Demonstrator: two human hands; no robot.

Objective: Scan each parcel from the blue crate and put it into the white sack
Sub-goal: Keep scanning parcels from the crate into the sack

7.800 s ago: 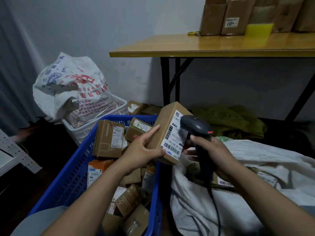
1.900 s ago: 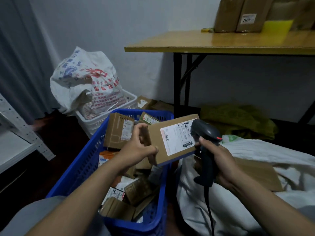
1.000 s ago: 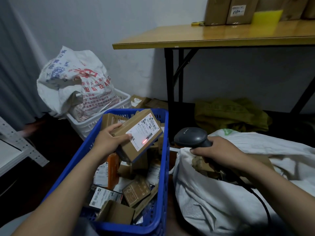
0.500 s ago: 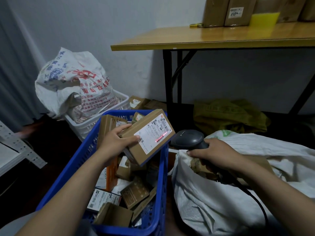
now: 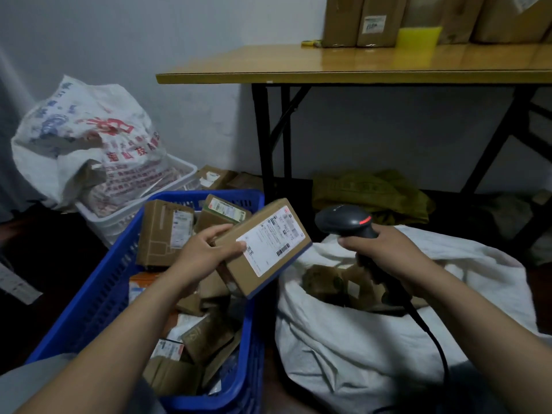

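Parcel depot room — labelled cartons in blue crate at 7 o'clock, boxes on folding table at 1.

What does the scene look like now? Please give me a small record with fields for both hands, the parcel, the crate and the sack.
Left hand: grips the brown parcel by one end, label facing up
Right hand: grips the black scanner; a red light shows on its top
Parcel place: in the air over the crate's right wall, beside the sack
Blue crate: several more boxes inside
White sack: mouth open, brown boxes visible inside
Background: wooden table with cardboard boxes on it
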